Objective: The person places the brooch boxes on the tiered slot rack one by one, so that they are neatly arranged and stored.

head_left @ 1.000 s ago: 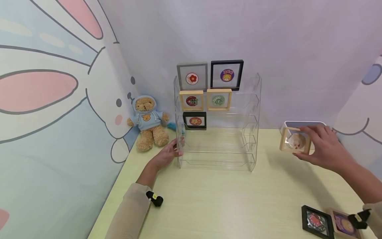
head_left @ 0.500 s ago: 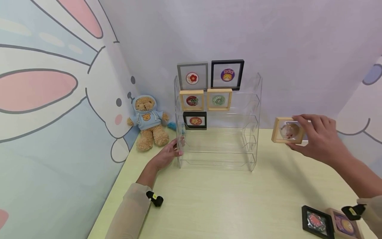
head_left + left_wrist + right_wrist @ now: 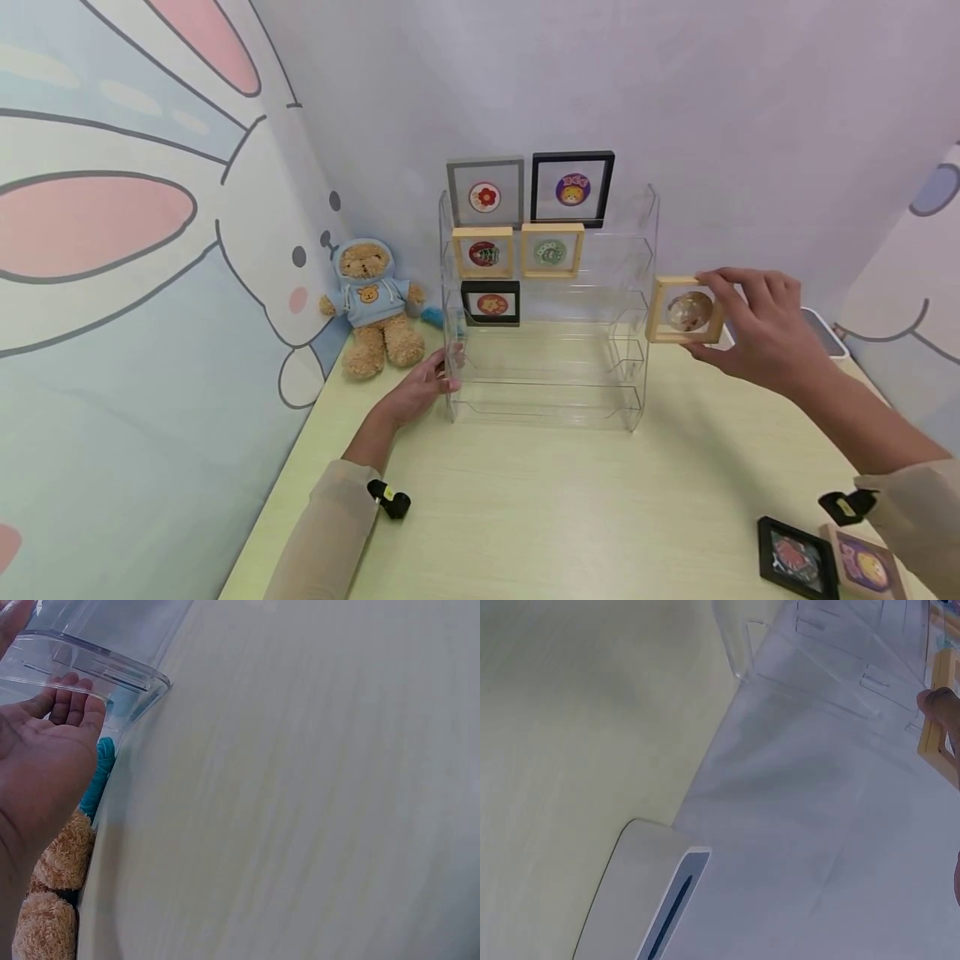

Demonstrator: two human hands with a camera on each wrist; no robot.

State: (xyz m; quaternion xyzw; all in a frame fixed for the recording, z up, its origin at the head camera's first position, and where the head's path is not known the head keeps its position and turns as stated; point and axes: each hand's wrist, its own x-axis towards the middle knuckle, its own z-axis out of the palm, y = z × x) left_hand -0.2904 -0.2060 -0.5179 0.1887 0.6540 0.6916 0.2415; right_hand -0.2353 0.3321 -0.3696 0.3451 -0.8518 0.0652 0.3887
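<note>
My right hand [image 3: 765, 333] pinches a small square picture frame [image 3: 656, 310] by its right side, thumb below and fingers on top. This frame has a light wooden border and a round badge behind its clear pane. It is raised above the table, right beside the right edge of a clear acrylic display rack [image 3: 547, 398]. In the right wrist view, the wooden frame [image 3: 934, 742] shows only partly at the edge. At the rack's lower left side, my left hand [image 3: 415, 392] holds the side panel, the thumb near the front edge. Through the plastic, its fingers [image 3: 75, 705] show bent.
Upper tiers hold a grey frame [image 3: 485, 162], a black frame [image 3: 573, 157], two wooden frames and a smaller black frame [image 3: 491, 321]. A teddy bear [image 3: 375, 304] sits left. A white box [image 3: 641, 862] stands right. Two frames [image 3: 797, 557] lie at the front right.
My right hand has carried the wooden picture frame left and slightly up, from in front of the white box to the rack's right edge. My left hand has stayed at the rack.
</note>
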